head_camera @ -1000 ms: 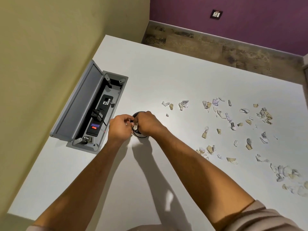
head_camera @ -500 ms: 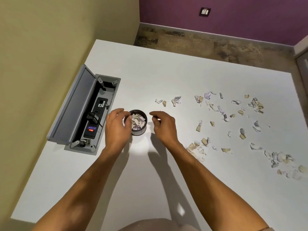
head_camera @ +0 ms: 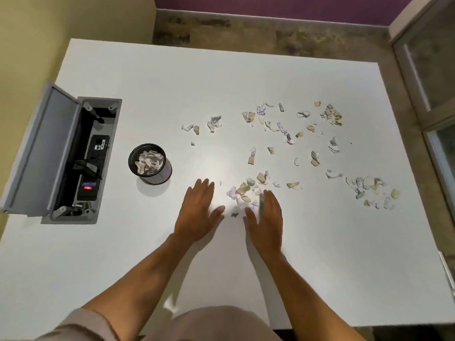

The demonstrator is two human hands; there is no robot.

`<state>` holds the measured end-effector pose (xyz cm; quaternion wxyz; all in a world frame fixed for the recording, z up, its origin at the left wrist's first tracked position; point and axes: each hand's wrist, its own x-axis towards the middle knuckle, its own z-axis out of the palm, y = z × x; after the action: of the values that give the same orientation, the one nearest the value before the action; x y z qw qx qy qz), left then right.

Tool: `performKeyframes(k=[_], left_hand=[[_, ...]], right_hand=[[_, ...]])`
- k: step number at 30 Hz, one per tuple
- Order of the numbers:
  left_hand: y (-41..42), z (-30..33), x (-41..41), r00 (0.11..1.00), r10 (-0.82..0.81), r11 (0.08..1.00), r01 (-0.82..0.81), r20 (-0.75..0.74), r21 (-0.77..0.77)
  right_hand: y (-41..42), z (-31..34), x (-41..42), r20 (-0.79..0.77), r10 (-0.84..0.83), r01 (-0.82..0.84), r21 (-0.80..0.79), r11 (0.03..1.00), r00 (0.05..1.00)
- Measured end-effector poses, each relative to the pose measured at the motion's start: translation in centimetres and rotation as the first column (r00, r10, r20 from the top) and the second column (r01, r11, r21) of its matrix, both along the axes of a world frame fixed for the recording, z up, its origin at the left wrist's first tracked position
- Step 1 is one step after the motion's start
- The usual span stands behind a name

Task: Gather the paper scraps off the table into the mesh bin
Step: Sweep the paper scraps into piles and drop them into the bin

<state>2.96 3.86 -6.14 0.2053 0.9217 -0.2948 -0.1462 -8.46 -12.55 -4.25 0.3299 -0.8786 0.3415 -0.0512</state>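
A small black mesh bin point(head_camera: 150, 164) stands upright on the white table point(head_camera: 246, 70), partly filled with torn paper. Several paper scraps point(head_camera: 283, 130), white, tan and purplish, lie scattered over the middle and right of the table. A near cluster of scraps point(head_camera: 243, 189) lies between my two hands. My left hand point(head_camera: 199, 209) is flat and open, palm down, just left of that cluster. My right hand point(head_camera: 267, 216) is flat and open too, its fingertips touching the cluster's right side. Neither hand holds anything. The bin is to the left of my left hand, apart from it.
An open grey cable box point(head_camera: 73, 156) with a raised lid, a power strip and plugs is sunk into the table's left side. A yellow wall point(head_camera: 73, 18) runs along the left. The table's far edge borders a stone floor point(head_camera: 270, 33); a glass door point(head_camera: 430, 70) stands right.
Both hands left the bin and moved right and toward me, spreading flat on either side of the near scrap cluster. The bin stands alone. The camera tilted down and shifted right.
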Motion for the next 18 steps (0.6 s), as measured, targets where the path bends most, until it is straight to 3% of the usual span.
performKeyframes(k=[5,12,18], left_hand=[[-2.1,-2.6,-3.1,0.998,-0.036,0.977,0.044,-0.042,0.208],[-7.7,-3.6,-3.2,0.999,0.054,0.972,-0.053,0.004,0.229],[-13.3,-4.0,-1.3,0.994,0.083,0.977,-0.096,0.076,0.188]], right_hand=[[-1.0,-2.9,-6.1,-0.195,-0.106,0.085,-0.113,0.99,0.975],[-5.3,-5.0,-9.1,-0.308,-0.072,-0.021,-0.289,0.957,0.949],[-6.1,-6.1,-9.2,-0.283,-0.039,-0.062,-0.339,0.939,0.958]])
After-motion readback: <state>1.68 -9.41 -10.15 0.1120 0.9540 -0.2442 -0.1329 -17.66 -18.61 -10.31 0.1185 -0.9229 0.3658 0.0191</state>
